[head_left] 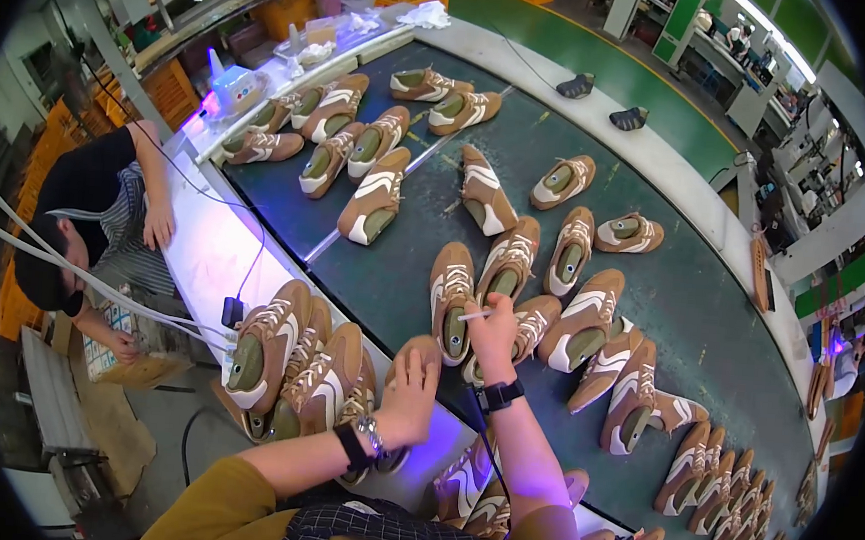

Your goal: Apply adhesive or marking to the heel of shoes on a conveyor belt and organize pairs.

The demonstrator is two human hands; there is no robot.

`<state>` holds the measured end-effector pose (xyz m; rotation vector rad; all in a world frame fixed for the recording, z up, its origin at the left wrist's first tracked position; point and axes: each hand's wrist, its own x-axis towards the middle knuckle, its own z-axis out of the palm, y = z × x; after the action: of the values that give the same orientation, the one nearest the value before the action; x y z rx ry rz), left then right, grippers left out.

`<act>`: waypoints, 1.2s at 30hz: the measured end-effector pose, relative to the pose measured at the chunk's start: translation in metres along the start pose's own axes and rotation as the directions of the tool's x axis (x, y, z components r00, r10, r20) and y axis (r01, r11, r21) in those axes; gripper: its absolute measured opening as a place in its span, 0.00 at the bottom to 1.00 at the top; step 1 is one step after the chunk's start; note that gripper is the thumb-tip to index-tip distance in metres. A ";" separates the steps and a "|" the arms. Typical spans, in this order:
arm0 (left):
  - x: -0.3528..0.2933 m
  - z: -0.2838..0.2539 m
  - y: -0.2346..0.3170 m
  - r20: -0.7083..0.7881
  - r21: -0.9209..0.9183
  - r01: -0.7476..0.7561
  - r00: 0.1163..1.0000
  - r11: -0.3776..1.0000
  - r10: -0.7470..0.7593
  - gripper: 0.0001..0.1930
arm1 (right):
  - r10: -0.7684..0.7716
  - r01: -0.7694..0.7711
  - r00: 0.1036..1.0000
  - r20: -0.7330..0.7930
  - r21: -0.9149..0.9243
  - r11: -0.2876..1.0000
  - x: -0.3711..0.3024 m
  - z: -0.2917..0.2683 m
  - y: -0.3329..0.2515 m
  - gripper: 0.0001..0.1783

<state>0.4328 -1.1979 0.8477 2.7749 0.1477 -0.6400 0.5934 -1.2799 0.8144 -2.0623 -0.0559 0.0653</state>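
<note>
My left hand [408,399] lies over the toe of a brown sneaker [419,348] at the near edge of the belt, fingers laid along it; most of that shoe is hidden under the palm. Pinched in my right hand [494,337] is a thin white pen-like stick [474,315]. Its end points at the opening of a brown sneaker with a green lining [451,289]. Close behind that hand sits another laced sneaker [509,260], and a third [535,322] is partly covered by my fingers.
Many brown sneakers with white stripes stand and lie on the dark green conveyor belt [413,269]. Several more [272,344] crowd the white side table on my left. At far left a co-worker [107,197] bends over a box. Two dark shoes [628,118] rest on the belt's far rim.
</note>
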 end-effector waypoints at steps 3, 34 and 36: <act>-0.029 -0.007 0.010 0.146 -0.094 0.028 0.989 0.995 -0.014 0.51 | -0.072 0.066 0.995 -0.074 -0.078 0.995 0.007 0.001 0.006 0.27; -0.024 -0.025 0.084 -0.113 -0.910 0.113 0.859 -0.400 0.500 0.33 | -0.060 0.146 0.976 -0.208 0.429 0.891 -0.227 -0.154 -0.044 0.43; -0.032 -0.025 0.089 -0.130 -0.895 0.121 0.850 -0.428 0.511 0.34 | -0.123 0.203 0.960 -0.253 0.320 0.925 -0.233 -0.157 -0.039 0.44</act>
<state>0.4289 -1.2763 0.9065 0.6765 -0.0162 -0.4640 0.3712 -1.4154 0.9287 -1.6951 -0.0692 -0.2514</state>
